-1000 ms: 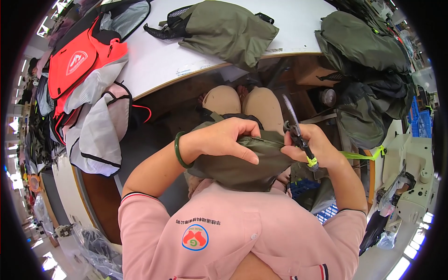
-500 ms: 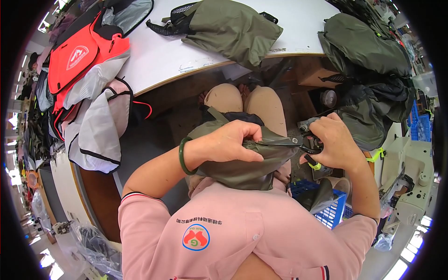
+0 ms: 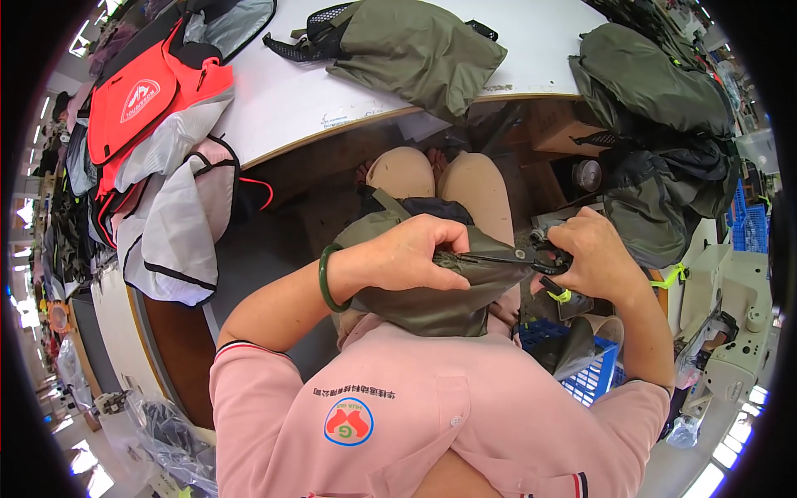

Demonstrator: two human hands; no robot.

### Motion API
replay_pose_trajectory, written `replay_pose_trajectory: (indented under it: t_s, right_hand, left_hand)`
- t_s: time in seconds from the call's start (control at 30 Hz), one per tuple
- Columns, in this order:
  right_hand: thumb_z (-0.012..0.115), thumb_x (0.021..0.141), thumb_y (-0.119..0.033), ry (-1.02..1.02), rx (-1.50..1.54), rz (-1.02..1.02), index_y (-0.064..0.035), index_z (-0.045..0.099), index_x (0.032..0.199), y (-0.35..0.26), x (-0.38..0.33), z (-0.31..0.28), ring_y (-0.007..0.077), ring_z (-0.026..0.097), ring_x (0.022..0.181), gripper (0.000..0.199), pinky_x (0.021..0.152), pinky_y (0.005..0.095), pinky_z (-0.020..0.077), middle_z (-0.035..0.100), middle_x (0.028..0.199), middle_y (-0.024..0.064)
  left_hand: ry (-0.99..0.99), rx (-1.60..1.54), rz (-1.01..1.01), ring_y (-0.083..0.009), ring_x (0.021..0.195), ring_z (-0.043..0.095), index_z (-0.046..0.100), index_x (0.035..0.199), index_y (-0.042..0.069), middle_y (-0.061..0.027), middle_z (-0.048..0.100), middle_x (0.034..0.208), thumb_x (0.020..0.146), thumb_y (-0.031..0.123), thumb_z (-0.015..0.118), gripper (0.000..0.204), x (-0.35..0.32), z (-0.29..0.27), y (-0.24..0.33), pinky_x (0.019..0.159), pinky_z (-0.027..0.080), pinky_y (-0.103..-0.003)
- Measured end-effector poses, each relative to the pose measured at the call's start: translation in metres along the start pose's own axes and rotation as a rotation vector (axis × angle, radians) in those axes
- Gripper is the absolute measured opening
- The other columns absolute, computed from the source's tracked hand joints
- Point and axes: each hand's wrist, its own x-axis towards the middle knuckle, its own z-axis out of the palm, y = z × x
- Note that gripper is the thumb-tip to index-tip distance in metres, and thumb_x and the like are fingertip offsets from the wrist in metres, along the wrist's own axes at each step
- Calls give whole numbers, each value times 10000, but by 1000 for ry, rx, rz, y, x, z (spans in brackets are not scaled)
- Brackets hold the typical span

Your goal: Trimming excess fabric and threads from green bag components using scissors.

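Observation:
An olive-green fabric bag [image 3: 415, 307] lies across my lap. My left hand [image 3: 415, 253], with a green bangle on the wrist, pinches a fold of its cloth between thumb and fingers. My right hand [image 3: 599, 253] grips a pair of dark-handled scissors [image 3: 520, 254]. Their blades point left along the cloth toward my left fingertips. The blade tips lie right at the pinched fold, and I cannot make out whether they bite into it. A bright yellow band [image 3: 559, 295] shows below the scissor handles.
Ahead, a white table [image 3: 290, 108] carries another olive bag [image 3: 415, 54]. More olive bags [image 3: 652, 79] are heaped at the right. Red and grey bags [image 3: 137, 108] hang over the left side. A blue basket [image 3: 594, 378] stands by my right side, near a sewing machine [image 3: 735, 319].
The scissors have turned slightly, and their handles look closer together in my right hand. My left hand keeps its pinch on the cloth in nearly the same place.

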Motion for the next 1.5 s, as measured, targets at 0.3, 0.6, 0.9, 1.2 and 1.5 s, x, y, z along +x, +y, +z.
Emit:
replay_pose_trajectory:
  t_s: [0.3, 0.6, 0.9, 1.2, 1.5]
  right_hand:
    - [877, 658, -252, 75, 612, -9, -19, 610, 812, -9, 18, 23, 281, 501, 674, 387, 644, 354, 415, 573, 712, 119]
    - [865, 702, -127, 156, 835, 235, -27, 616, 797, -27, 24, 14, 92, 512, 663, 285, 597, 260, 421, 559, 708, 10]
    - [771, 730, -192, 113, 549, -61, -16, 612, 806, -45, 46, 22, 358, 588, 671, 249, 587, 399, 445, 603, 699, 145]
    - [828, 681, -225, 353, 165, -52, -53, 548, 741, -13, 9, 2, 294, 560, 697, 334, 674, 393, 429, 548, 692, 87]
    - [807, 583, -217, 269, -157, -104, -70, 543, 764, 7, -11, -14, 271, 560, 732, 352, 765, 389, 417, 550, 723, 74]
  left_hand:
    - [31, 118, 74, -117, 669, 463, 530, 820, 19, -27, 527, 713, 748, 199, 825, 352, 5, 3, 3, 612, 406, -291]
    - [45, 216, 9, -137, 645, 444, 510, 784, 18, -47, 499, 690, 741, 238, 827, 388, 7, 5, 4, 583, 387, -304]
    - [0, 41, 103, -105, 715, 520, 594, 826, 23, -11, 621, 767, 739, 128, 792, 240, 21, 18, -1, 653, 439, -304]
    - [-63, -35, -116, -48, 672, 389, 486, 759, 65, 64, 459, 708, 771, 148, 812, 337, 16, 9, 4, 585, 322, -258]
    - [-159, -35, -65, -51, 671, 395, 477, 758, 61, 57, 458, 694, 783, 159, 810, 348, 22, 8, -2, 590, 328, -259]
